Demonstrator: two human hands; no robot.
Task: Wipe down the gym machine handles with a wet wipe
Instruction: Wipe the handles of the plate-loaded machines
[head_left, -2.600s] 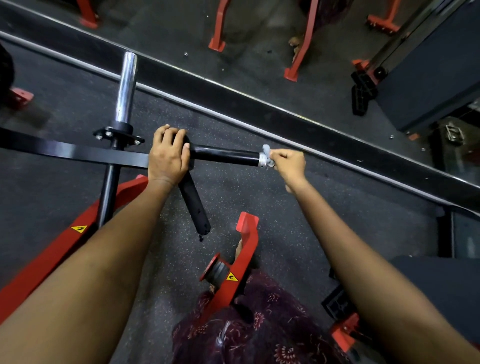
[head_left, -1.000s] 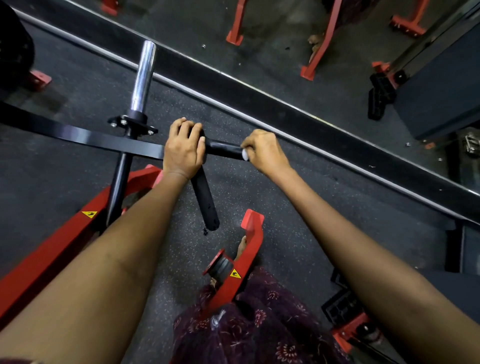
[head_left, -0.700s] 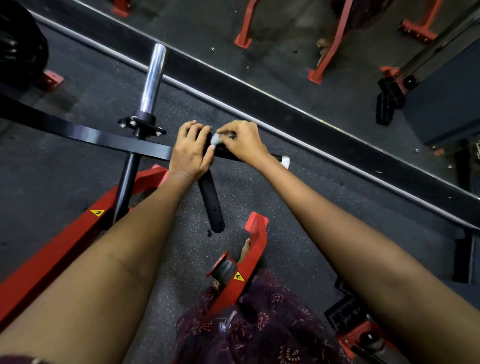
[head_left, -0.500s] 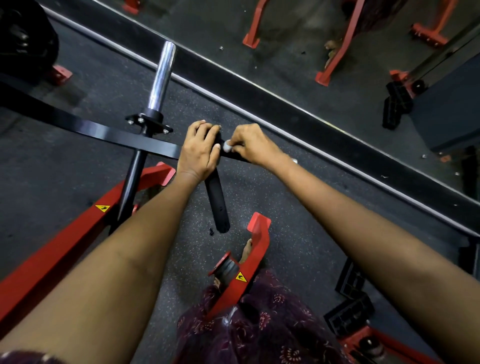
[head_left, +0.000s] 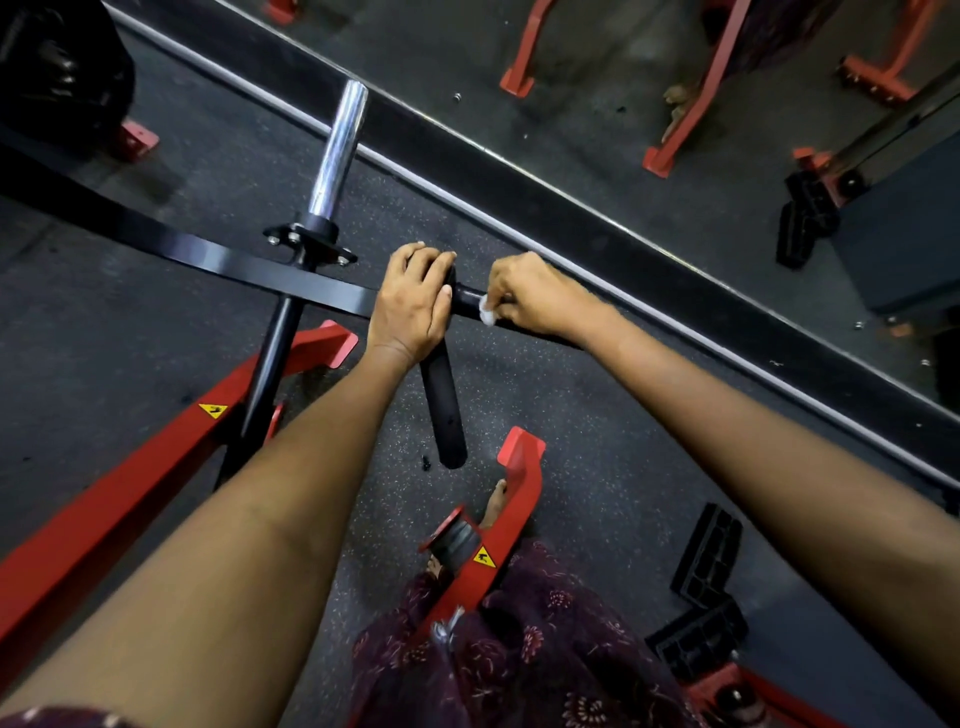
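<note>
So I'm gripping the joint of the machine with my left hand (head_left: 413, 306), fingers curled right over where the two black handles meet, and my right hand (head_left: 535, 296) is wrapping around the horizontal handle (head_left: 467, 300) with the wet wipe (head_left: 487, 315) pinched against it, just beside my left. The wipe is bunched up pretty small, so I'm guessing it could slip out or just skate over the grip without cleaning much, especially if it's drying out. My two hands are nearly touching, so there's basically no room to slide left; all the open room is out to my right along the handle. The other handle (head_left: 442, 410), pointing down below my left hand toward me, is hanging free with its end close to the red frame (head_left: 514, 499), so I'm expecting tighter clearance there.
</note>
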